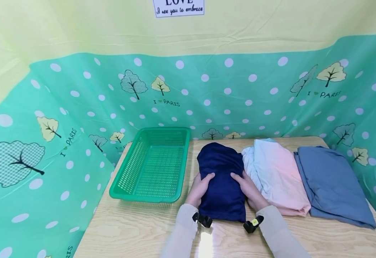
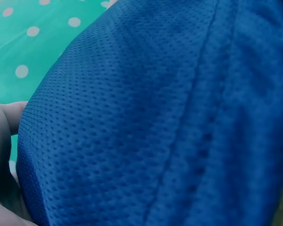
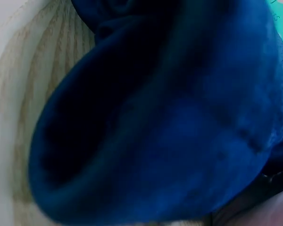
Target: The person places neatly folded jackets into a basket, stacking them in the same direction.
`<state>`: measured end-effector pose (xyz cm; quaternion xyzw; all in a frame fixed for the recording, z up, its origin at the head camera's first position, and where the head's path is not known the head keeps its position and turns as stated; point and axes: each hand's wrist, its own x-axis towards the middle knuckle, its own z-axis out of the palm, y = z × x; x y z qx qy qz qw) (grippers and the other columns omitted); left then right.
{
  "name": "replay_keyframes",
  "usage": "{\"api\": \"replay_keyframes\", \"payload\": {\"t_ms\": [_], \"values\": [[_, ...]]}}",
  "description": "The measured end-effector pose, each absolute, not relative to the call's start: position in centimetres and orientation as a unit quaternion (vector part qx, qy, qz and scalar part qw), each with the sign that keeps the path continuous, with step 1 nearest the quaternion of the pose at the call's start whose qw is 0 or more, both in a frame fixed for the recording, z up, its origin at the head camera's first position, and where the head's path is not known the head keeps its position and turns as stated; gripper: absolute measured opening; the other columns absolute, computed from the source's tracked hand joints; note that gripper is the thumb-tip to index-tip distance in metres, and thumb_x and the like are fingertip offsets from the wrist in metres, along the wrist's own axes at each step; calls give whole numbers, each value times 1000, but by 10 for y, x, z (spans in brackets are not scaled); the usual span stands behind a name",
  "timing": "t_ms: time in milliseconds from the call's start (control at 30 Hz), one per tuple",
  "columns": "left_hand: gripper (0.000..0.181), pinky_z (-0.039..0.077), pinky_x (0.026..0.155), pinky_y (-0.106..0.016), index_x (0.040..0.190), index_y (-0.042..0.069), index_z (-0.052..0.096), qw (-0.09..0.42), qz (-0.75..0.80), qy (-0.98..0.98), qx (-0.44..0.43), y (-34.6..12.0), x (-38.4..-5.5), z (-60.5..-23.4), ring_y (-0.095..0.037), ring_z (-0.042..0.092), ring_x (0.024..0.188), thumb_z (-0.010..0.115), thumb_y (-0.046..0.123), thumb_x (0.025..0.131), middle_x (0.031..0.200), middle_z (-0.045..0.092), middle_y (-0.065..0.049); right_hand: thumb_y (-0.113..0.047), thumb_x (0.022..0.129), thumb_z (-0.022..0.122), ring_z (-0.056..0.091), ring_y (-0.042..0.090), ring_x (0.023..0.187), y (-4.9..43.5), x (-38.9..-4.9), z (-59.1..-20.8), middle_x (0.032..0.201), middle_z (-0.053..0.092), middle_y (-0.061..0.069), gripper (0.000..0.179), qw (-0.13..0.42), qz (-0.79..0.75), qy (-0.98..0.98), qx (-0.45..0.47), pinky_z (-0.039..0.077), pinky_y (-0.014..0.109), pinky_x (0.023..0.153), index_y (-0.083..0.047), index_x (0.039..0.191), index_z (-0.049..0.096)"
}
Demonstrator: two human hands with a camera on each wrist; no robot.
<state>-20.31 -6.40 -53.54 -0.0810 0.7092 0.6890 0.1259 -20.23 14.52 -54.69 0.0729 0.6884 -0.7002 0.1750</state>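
A folded navy garment (image 1: 221, 186) lies lengthwise between both hands in the head view. At its left edge my left hand (image 1: 200, 189) grips it, thumb on top and the other fingers hidden beneath. My right hand (image 1: 248, 187) holds the opposite edge the same way. Up close in the left wrist view, the navy garment (image 2: 118, 113) shows a perforated mesh weave and a stitched seam, with fingers (image 2: 1, 141) at its left side. From the right wrist, the navy garment's (image 3: 179, 155) rounded, layered fold fills the view.
Left of the hands stands a green plastic basket (image 1: 182, 172) with nothing in it. To the right lie a folded pink and light-blue garment (image 1: 279, 175) and a folded grey-blue garment (image 1: 333, 186), side by side on the wooden table (image 1: 133, 229). A patterned cloth (image 1: 204, 89) hangs behind.
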Motion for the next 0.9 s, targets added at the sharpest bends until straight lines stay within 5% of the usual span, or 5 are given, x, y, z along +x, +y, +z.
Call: {"api": "replay_keyframes", "payload": {"t_ms": [267,533,733,900], "values": [[72,35,120,-48,156,18,40,123,716,685,-63,-61,-199,-533,-27,48,141,67,46,95,155,50,-6,-52,100,59,15,30,158,143,-200,-546,173,11,4,91,171,-701,689,63,17,50,128,-24,166,3],[75,40,116,-45,156,21,41,147,769,616,-92,-65,-200,-529,-26,51,136,71,45,92,153,51,-7,-49,101,60,15,31,158,142,-198,-546,173,10,8,93,175,-696,694,58,17,51,128,-19,166,0],[93,35,120,-45,165,25,16,192,821,529,-98,-72,-205,-532,-25,45,140,70,44,92,163,36,-8,-49,101,60,25,31,155,142,-198,-545,171,19,11,90,181,-703,686,55,22,47,125,-15,166,7],[71,48,107,-35,154,17,38,246,831,487,-111,-78,-205,-535,-16,61,117,67,43,95,140,59,-3,-46,102,59,29,33,153,138,-195,-543,170,21,15,90,181,-702,686,58,26,46,123,-9,165,6]]}}
